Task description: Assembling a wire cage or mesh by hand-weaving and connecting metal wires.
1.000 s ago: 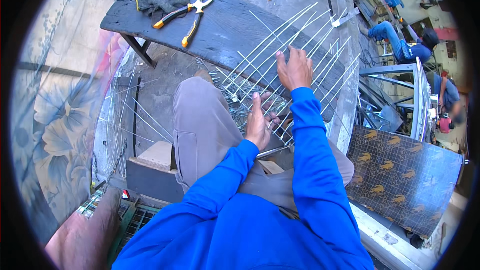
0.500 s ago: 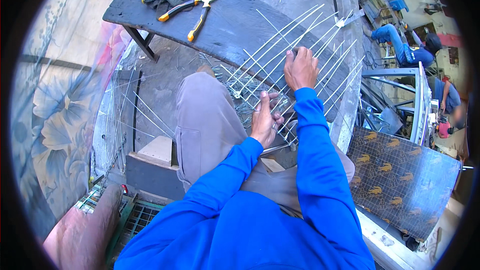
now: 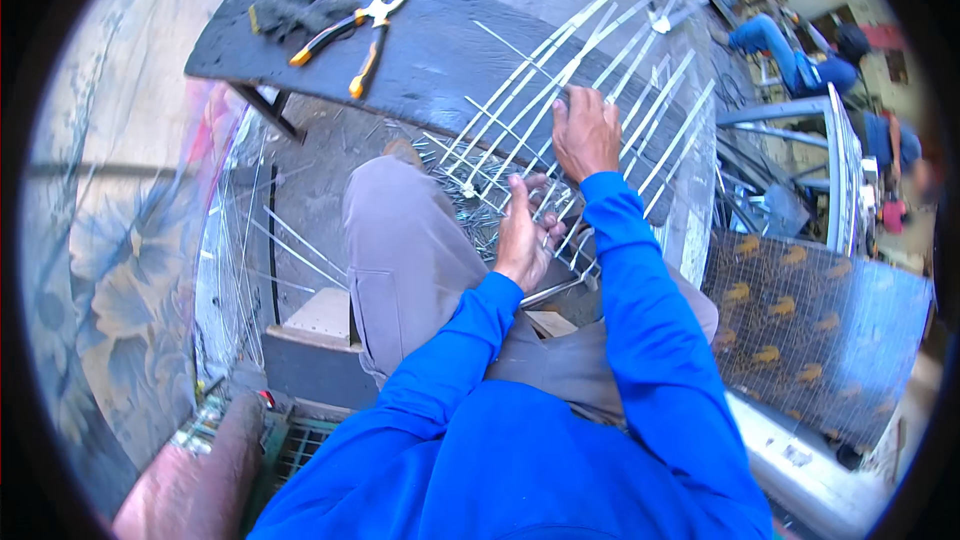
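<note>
A lattice of thin pale metal rods point(image 3: 506, 128) spreads in front of me, its far ends lying over a dark wooden bench. My left hand point(image 3: 528, 235) grips its near part, thumb on top and fingers curled beneath the rods. Bent fingers of my right hand point(image 3: 588, 135) close on the rods a little farther off and to the right; its fingertips are partly hidden. Combination pliers point(image 3: 379, 10) with orange and black handles lie spread on the bench point(image 3: 430, 65), beside a crumpled dark glove point(image 3: 295, 18).
Short wire offcuts point(image 3: 475, 215) litter the ground under the lattice. Long loose wires point(image 3: 300, 245) stand at the left near a hanging floral cloth point(image 3: 125, 240). On the right are a metal frame point(image 3: 775, 130), a patterned dark board point(image 3: 800, 330) and two people farther off.
The view has shifted, so the bench and pliers appear farther left and lower. Both hands stay on the lattice, and its far ends appear tipped up slightly.
</note>
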`<state>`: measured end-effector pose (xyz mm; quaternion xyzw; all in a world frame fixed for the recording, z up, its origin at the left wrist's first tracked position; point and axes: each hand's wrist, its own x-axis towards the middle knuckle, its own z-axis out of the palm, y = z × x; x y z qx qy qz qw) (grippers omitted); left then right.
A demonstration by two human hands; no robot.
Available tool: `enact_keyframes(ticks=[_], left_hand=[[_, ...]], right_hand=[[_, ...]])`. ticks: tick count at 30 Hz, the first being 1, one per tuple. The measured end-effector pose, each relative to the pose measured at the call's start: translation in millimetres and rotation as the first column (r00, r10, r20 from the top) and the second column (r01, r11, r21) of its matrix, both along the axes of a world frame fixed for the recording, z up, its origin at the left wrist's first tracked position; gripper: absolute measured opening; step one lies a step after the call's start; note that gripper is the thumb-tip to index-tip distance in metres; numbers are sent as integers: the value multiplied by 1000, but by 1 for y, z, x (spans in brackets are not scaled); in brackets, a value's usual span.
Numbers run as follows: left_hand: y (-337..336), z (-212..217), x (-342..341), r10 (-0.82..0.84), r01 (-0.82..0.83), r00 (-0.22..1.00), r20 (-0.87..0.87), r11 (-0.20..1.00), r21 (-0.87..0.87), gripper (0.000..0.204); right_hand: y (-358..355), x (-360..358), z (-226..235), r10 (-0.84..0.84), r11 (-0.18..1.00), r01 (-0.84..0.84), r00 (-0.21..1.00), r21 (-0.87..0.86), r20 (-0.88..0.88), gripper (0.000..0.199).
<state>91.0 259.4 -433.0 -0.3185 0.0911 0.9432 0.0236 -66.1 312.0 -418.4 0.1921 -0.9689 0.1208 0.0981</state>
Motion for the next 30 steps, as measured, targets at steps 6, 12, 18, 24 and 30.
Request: enact_keyframes(ticks=[6,12,18,24,30], left_hand=[[-3,-6,5,-4,5,999,33,999,-46,57],[5,-3,1,-10,14,997,72,998,-58,57],[14,-1,0,-12,32,987,160,992,-123,53],[16,-8,2,60,-60,995,82,998,-1,49],[21,-3,1,100,-98,988,115,995,-20,46]], right_hand=[[38,6,13,-216,976,217,976,-33,29,38],[53,6,7,-169,986,168,979,16,117,36],[29,12,2,-305,952,305,949,11,76,39],[31,11,-7,-260,966,258,962,-29,-88,40],[32,18,-4,-276,961,276,961,3,-31,36]])
